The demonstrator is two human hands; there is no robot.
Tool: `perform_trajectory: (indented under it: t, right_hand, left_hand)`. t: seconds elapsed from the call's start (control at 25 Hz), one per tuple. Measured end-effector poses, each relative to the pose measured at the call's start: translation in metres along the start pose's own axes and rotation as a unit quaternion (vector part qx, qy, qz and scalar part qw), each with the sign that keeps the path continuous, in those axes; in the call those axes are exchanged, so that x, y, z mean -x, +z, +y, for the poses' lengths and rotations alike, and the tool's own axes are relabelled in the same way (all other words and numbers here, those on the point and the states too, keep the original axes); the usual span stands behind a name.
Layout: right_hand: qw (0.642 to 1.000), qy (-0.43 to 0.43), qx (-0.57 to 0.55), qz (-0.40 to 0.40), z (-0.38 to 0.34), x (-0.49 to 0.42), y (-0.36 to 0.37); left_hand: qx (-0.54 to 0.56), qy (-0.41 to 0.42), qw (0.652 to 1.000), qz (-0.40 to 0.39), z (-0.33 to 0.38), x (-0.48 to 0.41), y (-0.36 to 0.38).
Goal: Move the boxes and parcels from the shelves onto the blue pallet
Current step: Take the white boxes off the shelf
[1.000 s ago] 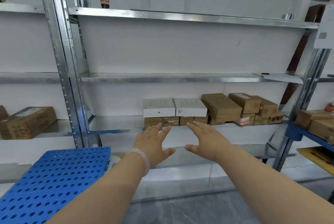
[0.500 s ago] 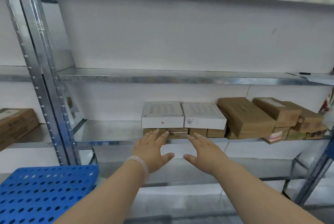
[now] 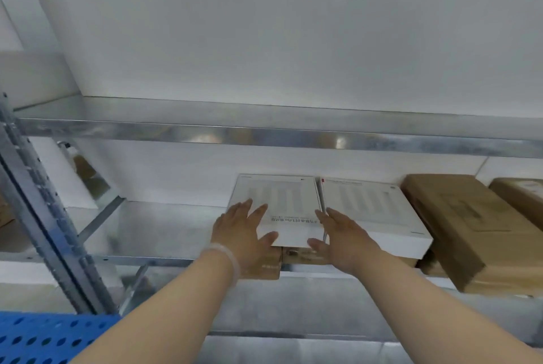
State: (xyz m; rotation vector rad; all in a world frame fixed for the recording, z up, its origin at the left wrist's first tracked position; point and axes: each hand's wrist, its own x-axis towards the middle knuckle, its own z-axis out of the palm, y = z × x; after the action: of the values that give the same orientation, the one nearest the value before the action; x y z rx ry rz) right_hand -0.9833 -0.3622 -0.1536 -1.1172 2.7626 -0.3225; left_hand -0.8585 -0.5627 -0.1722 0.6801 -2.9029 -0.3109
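1. We see our left hand (image 3: 245, 234) against the left edge of a white box (image 3: 277, 208), fingers spread over its top and thumb at its front.
2. Our right hand (image 3: 342, 235) presses the same box's right edge, so the box is clamped between both hands.
3. The white box rests on small brown boxes (image 3: 304, 256) on the metal shelf (image 3: 164, 231).
4. A second white box (image 3: 373, 211) lies just beside it, a large brown box (image 3: 476, 228) further right.
5. The blue pallet (image 3: 44, 337) sits at lower left.
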Motion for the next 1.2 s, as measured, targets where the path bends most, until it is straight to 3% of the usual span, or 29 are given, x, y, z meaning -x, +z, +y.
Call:
perform_trajectory:
  t: [0.32, 0.52, 0.8, 0.96, 1.12, 1.2]
  right_hand:
    - [0.998, 0.043, 0.048, -0.001, -0.003, -0.096, 0.029]
    - [0.997, 0.068, 0.047, -0.011, -0.013, -0.124, 0.044]
    - [0.994, 0.107, -0.033, -0.013, -0.025, -0.144, 0.050]
    - [0.986, 0.149, -0.078, -0.010, -0.025, -0.155, 0.049]
    - [0.974, 0.180, -0.132, -0.026, -0.019, -0.163, 0.050]
    - [0.972, 0.175, -0.155, -0.028, -0.017, -0.163, 0.050]
  left_hand:
    - [-0.026, 0.013, 0.997, -0.078, -0.041, -0.115, 0.018]
    - [-0.044, 0.033, 0.989, -0.139, -0.066, -0.143, 0.032]
    - [-0.009, 0.033, 0.993, -0.111, -0.104, -0.141, 0.032]
    - [0.070, -0.024, 0.992, -0.107, -0.109, -0.137, 0.035]
    - [0.240, -0.098, 0.956, -0.140, -0.109, -0.134, 0.039]
    - [0.265, -0.111, 0.949, -0.128, -0.105, -0.130, 0.039]
